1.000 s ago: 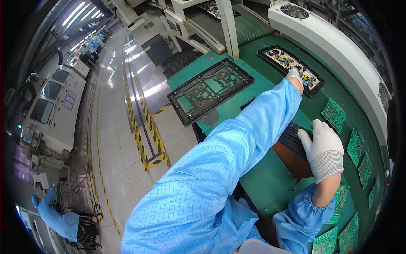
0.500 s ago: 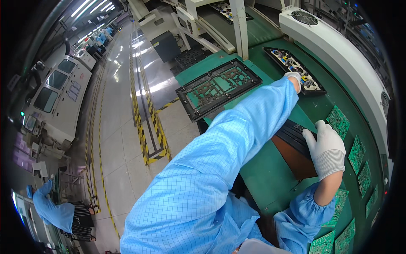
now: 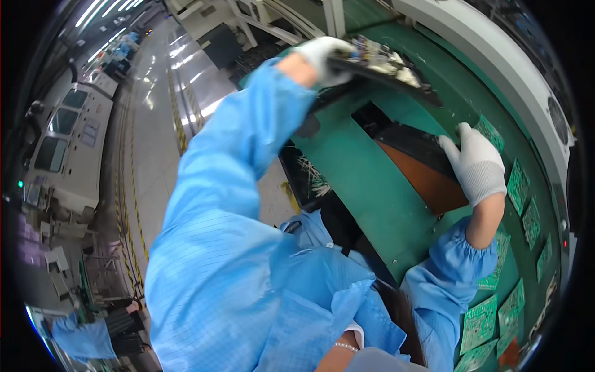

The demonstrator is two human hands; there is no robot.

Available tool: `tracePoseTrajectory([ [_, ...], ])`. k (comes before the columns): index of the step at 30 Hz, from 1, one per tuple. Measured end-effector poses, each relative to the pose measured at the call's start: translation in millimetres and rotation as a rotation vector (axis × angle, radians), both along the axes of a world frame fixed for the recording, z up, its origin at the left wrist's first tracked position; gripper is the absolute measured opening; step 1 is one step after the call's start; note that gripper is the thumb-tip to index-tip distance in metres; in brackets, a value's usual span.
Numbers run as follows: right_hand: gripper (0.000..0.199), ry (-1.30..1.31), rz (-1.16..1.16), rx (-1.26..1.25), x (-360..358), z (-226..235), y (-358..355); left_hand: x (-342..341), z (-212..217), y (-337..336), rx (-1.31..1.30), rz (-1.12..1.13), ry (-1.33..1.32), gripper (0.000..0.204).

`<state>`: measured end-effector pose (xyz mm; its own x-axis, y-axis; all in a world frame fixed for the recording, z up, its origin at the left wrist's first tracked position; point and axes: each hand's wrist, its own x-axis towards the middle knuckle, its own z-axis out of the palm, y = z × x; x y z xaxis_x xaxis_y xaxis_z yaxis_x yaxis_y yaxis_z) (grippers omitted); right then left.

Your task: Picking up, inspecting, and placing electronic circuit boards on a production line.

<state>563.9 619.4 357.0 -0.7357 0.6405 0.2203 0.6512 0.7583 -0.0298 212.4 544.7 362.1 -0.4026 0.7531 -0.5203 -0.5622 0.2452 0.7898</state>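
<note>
My left hand (image 3: 325, 57), in a white glove, grips the near-left end of a black tray (image 3: 396, 87). White, yellow and dark electronic parts (image 3: 390, 63) sit on the tray, which is tilted and slightly blurred above the green surface. My right hand (image 3: 478, 160), also gloved, is at the right end of a brown panel (image 3: 418, 180) with a thick black edge (image 3: 414, 141). Its thumb lies along that edge; the other fingers are partly hidden behind. Below my left hand, a dark frame is mostly covered by the tray and my sleeve.
Several green circuit boards (image 3: 480, 322) lie along the right of the green belt (image 3: 434, 59). A white curved machine housing (image 3: 520, 68) borders it. Pale thin sticks (image 3: 315, 177) fill a dark bin beside the green table (image 3: 347, 170). A co-worker (image 3: 83, 335) in blue is at the lower left.
My left hand has lifted the part-filled tray off the green belt and drawn it leftward, over the black cut-out frame. My right hand stays at the brown panel. The view has shifted somewhat.
</note>
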Motion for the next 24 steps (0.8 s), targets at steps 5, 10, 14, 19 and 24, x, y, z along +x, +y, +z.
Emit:
tracePoseTrajectory([
  [5, 0.046, -0.015, -0.057, -0.081, -2, 3, 0, -53, 22, -120, 0.207, -0.225, 0.306, 0.019],
  [10, 0.044, -0.007, -0.027, -0.039, -2, 4, -3, -119, 20, -175, -0.031, -0.360, 0.943, 0.022],
  [14, 0.042, 0.017, -0.022, -0.018, -1, 2, -3, -146, 6, -189, -0.040, -0.310, 0.787, 0.039],
  [19, 0.042, 0.004, -0.060, -0.032, -1, 0, -3, -189, -28, -169, -0.207, -0.339, 0.866, 0.051],
  [24, 0.041, 0.000, -0.052, -0.021, -1, 2, -4, -222, -68, -161, -0.333, -0.253, 1.007, 0.051],
])
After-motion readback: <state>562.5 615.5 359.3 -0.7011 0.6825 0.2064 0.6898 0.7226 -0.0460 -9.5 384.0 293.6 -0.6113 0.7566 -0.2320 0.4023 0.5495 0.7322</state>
